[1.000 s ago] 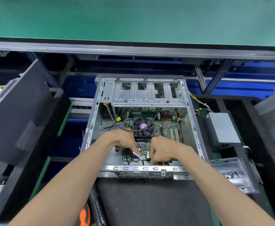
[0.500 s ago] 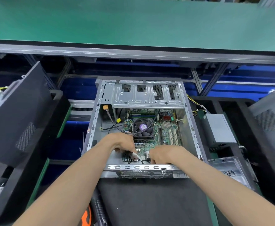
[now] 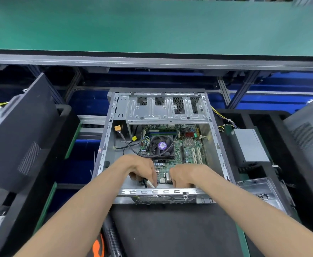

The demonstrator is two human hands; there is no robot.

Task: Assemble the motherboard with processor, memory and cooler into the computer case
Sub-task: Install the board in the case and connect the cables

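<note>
Head view, the only one, looks down into the open computer case (image 3: 106,138) lying on its side on a dark mat (image 3: 170,229), its near rail facing the person. The motherboard (image 3: 189,147) already lies flat on the case floor, with the cooler (image 3: 162,146) fan on top near its middle and a memory stick (image 3: 162,133) seated just beyond the fan, under the drive cage (image 3: 167,108).

Both hands reach over the near rail to the board's near edge. The left hand (image 3: 140,168) has its fingers curled down and seems to pinch a small white-tipped cable end (image 3: 150,184), with a dark lead running under the palm; what the plug mates with is hidden. The right hand (image 3: 186,174) is curled too, knuckles up, fingertips pressed down by the board's near edge just inside the rail; whether it holds anything I cannot tell, since the fingertips are hidden.

The move in hand looks like seating a connector or settling the board's near edge. What matters is that the target lies directly below and slightly ahead of the fingertips, between the two hands, with the left hand the nearer to the plug. The white tip's long axis slants toward the rail, so it likely needs turning upright before pressing down.

A grey power supply (image 3: 250,145) sits well apart on the right, and a black side panel (image 3: 20,130) leans at left.
</note>
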